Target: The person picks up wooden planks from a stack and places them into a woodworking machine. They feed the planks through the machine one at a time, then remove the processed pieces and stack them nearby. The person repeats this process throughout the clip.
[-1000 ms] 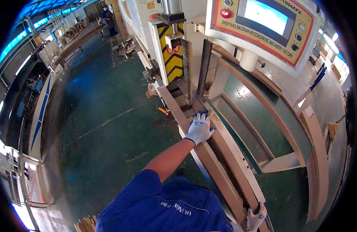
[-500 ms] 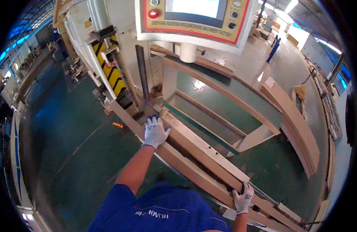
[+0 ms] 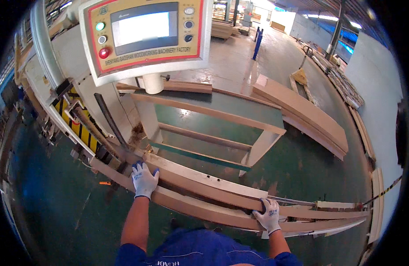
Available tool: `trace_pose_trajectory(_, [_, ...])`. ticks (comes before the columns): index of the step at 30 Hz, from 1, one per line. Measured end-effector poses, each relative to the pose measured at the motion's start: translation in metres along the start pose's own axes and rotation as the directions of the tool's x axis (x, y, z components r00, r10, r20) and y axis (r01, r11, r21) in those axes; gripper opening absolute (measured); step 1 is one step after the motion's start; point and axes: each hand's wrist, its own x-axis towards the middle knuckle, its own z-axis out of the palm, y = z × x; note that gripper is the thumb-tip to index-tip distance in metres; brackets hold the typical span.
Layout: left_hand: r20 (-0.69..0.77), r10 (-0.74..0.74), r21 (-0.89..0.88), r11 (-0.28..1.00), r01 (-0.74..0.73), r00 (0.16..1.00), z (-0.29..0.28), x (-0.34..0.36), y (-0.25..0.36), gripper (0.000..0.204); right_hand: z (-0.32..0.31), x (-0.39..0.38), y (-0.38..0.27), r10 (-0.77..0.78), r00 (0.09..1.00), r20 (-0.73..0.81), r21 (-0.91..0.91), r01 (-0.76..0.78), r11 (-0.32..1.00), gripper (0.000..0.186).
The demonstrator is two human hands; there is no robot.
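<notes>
My left hand, in a white glove with blue fingertips, rests with fingers spread on long, narrow wooden boards lying along the machine's bed, just in front of its vertical metal posts. My right hand, gloved alike, grips the boards farther right with fingers curled over their edge. A pale rail runs along the boards' far side. A yellow-and-black striped plate stands behind the posts, and a control panel with a lit screen and buttons hangs above. An orange lever sticks out at left.
Beyond the machine bed stands a low bench with a dark top and lower rails. Stacked long boards lean at its right. Farther back are a yellow pallet jack, a blue post and panels along the right wall.
My view has swung to the right, shifting the machine leftward and showing more floor beyond it. Both my hands have stayed on the boards; more of my right forearm now shows.
</notes>
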Motion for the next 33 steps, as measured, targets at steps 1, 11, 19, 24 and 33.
trace_pose_trajectory(1, [0.014,-0.002,0.002,1.000,0.002,1.000,-0.001,0.000,0.001,0.077,0.000,-0.001,0.000,0.008,1.000,-0.003,-0.004,-0.008,1.000,0.070])
trace_pose_trajectory(11, [0.016,-0.012,0.048,0.999,0.011,1.000,0.008,-0.001,-0.007,0.080,-0.001,-0.002,-0.004,-0.007,1.000,-0.014,-0.020,0.006,1.000,0.069])
trace_pose_trajectory(19, [0.022,-0.006,0.040,0.999,0.006,1.000,0.006,0.002,0.000,0.079,-0.002,0.001,0.000,0.012,1.000,0.018,-0.028,-0.011,1.000,0.069])
trace_pose_trajectory(24, [-0.147,0.080,0.033,0.997,-0.076,0.986,0.009,-0.003,-0.014,0.067,-0.004,0.007,-0.012,0.000,1.000,-0.016,0.008,0.000,1.000,0.070])
trace_pose_trajectory(33, [-0.006,-0.012,0.002,1.000,0.012,1.000,0.004,-0.003,-0.007,0.082,-0.007,-0.002,-0.002,-0.068,0.993,0.096,-0.150,0.082,0.985,0.075])
